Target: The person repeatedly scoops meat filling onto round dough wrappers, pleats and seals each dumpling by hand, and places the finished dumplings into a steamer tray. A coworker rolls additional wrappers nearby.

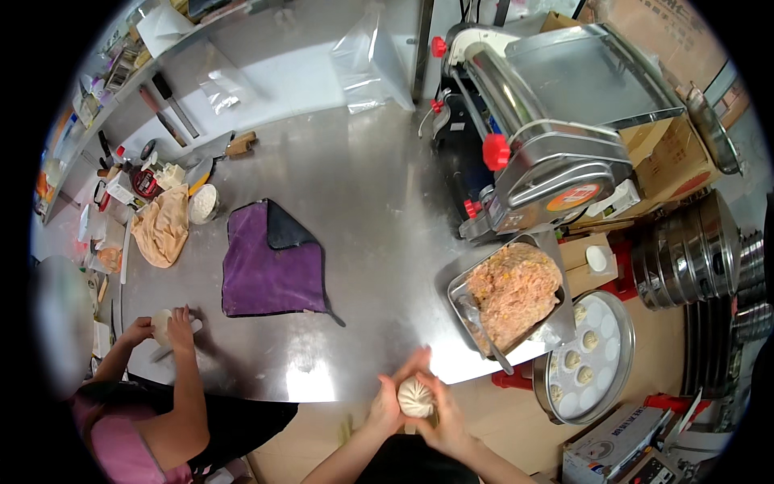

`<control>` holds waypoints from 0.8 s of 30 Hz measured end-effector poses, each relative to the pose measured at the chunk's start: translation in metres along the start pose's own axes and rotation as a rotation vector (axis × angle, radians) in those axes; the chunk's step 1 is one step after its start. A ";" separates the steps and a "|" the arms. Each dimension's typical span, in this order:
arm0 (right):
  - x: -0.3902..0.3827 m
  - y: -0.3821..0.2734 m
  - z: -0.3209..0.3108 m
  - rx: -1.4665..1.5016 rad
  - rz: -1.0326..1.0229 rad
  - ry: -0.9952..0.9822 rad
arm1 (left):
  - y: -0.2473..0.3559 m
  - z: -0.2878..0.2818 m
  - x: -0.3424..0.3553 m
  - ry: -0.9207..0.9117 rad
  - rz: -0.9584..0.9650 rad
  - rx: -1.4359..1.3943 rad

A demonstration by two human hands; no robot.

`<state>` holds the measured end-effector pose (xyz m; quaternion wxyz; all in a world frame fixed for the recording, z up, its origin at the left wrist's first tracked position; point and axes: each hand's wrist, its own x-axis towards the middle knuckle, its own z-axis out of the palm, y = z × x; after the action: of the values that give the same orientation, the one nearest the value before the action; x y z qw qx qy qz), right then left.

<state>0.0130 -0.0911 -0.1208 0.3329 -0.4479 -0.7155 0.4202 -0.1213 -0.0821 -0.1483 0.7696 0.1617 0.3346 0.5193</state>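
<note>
A pleated dough bun [415,398] sits between my hands, just off the front edge of the steel table. Its gathered top faces up. My left hand [388,406] cups it from the left, and my right hand [445,421] closes round its right side. The undersides of the bun and some fingers are hidden. Right of my hands, a metal tray [453,289] at the table's edge is heaped with pinkish minced filling [516,292]. A metal spoon or spatula [481,327] leans in the tray, its handle toward me.
A purple cloth [270,270] lies on the steel table [363,218]. At left, a co-worker's hands [165,329] handle pale dough. A dough roller machine [532,153] stands at back right. Lower right, a round steamer tray [625,355] holds several buns; stacked steamers [685,254] stand beyond.
</note>
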 end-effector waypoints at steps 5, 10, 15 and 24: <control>0.031 0.073 0.018 0.050 0.036 -0.001 | -0.004 -0.027 0.035 0.174 0.340 0.414; 0.021 0.077 0.055 0.331 0.193 0.178 | -0.026 -0.028 0.047 0.222 0.426 0.534; 0.049 0.074 0.045 0.607 0.135 0.232 | -0.041 -0.027 0.042 0.255 0.477 0.615; 0.049 0.082 0.047 0.487 0.263 0.325 | -0.038 -0.031 0.051 0.238 0.485 0.601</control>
<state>-0.0157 -0.0403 -0.2091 0.4832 -0.5050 -0.4673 0.5415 -0.1041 -0.0547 -0.2113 0.4988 0.3926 0.5105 0.5800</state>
